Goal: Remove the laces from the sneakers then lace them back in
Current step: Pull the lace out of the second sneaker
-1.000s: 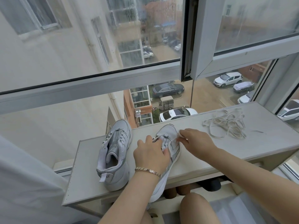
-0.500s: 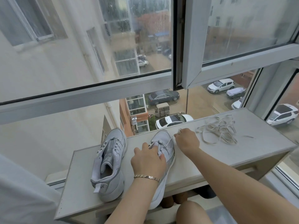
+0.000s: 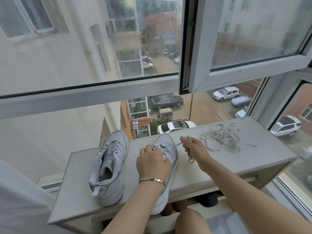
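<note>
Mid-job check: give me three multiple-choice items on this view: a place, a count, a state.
1. The loose lace pile lies: A) inside a sneaker B) on the floor C) on the shelf, beyond the right hand.
2. Count of sneakers on the shelf: A) one B) two C) three.
3. The right hand: A) grips a lace B) lies flat C) holds a bracelet.
Answers: C, pile lies right of that hand; B, bare sneaker beside the held sneaker under the left hand; A, it curls round the lace.
</note>
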`<control>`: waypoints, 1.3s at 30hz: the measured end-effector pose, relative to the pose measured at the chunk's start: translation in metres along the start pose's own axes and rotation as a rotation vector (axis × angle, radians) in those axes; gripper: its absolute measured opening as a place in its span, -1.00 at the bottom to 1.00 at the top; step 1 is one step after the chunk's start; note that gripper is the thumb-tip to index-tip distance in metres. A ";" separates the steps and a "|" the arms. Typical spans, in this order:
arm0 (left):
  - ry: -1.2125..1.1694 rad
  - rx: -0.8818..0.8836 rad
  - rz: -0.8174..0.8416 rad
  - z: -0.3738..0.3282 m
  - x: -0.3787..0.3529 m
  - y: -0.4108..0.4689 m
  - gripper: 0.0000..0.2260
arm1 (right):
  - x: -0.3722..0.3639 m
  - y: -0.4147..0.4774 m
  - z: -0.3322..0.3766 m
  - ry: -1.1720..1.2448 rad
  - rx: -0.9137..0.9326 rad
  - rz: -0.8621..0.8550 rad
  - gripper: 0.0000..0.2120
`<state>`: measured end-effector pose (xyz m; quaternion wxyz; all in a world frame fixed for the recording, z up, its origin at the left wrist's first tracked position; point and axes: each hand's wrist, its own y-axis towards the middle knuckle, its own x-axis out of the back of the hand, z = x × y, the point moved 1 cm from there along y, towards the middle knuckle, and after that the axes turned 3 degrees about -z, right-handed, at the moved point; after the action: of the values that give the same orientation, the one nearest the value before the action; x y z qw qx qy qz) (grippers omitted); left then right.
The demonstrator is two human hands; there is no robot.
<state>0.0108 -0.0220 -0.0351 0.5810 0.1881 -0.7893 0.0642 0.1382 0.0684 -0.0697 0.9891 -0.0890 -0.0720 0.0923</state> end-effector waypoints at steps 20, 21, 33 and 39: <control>0.016 -0.238 0.105 0.006 0.000 -0.006 -0.67 | -0.021 -0.015 -0.029 0.104 0.132 -0.214 -0.73; 0.008 -0.239 0.109 0.007 -0.001 -0.006 -0.68 | -0.024 -0.014 -0.030 0.121 0.126 -0.229 -0.72; -0.110 -0.148 0.117 0.008 -0.004 -0.001 -0.84 | -0.045 0.001 -0.014 0.330 -0.045 -0.334 -0.63; -0.127 -0.212 0.168 0.021 0.009 -0.012 -0.71 | -0.005 -0.032 -0.005 0.082 0.064 -0.046 -0.71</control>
<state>-0.0055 -0.0416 -0.0351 0.5389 0.0625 -0.8399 0.0168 0.1393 0.0357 -0.0689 0.9955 -0.0593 -0.0307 0.0678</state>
